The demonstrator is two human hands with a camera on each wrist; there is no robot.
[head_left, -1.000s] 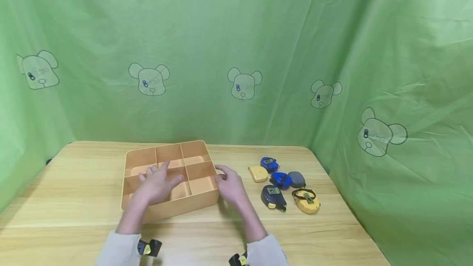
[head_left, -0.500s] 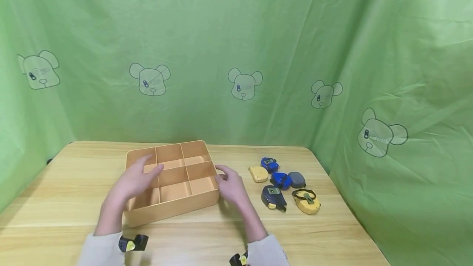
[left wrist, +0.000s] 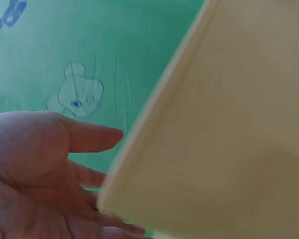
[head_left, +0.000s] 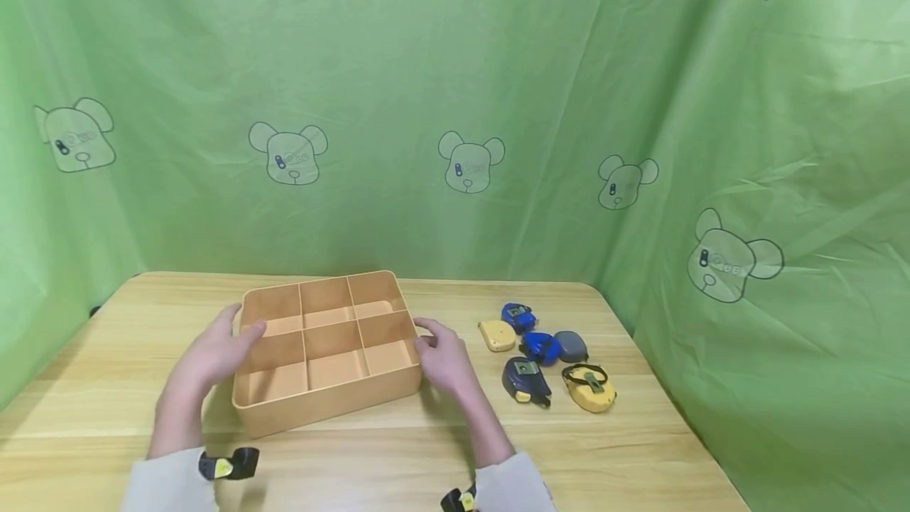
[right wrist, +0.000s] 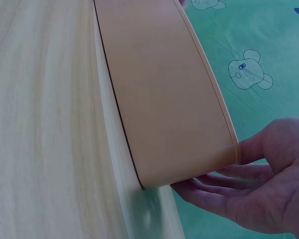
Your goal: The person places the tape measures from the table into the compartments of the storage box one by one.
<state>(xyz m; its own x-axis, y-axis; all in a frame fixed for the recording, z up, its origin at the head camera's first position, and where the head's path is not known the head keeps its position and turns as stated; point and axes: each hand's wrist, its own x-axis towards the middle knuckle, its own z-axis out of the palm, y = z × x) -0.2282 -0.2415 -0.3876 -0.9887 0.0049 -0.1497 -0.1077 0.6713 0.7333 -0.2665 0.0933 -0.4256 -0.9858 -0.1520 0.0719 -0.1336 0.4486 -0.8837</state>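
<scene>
An orange tray (head_left: pixel 327 403) with several empty compartments sits on the wooden table (head_left: pixel 128 338). My left hand (head_left: pixel 238 322) is at the tray's left wall, thumb at the rim, fingers out straight. The left wrist view shows those straight fingers (left wrist: pixel 94 137) beside the tray wall (left wrist: pixel 229 139). My right hand (head_left: pixel 426 336) lies flat against the tray's right wall. In the right wrist view its fingers (right wrist: pixel 214 186) touch the tray wall (right wrist: pixel 159 99) near the corner. Neither hand grips anything.
Several tape measures lie right of the tray: a yellow one (head_left: pixel 496 334), small blue ones (head_left: pixel 518 315) (head_left: pixel 540 347), a grey one (head_left: pixel 571 345), a dark blue one (head_left: pixel 525 378) and a yellow one (head_left: pixel 589 386). Green cloth (head_left: pixel 455 101) hangs behind and beside the table.
My left hand has moved from above the tray's middle compartments out to its left wall. The right hand and the tray have stayed where they were.
</scene>
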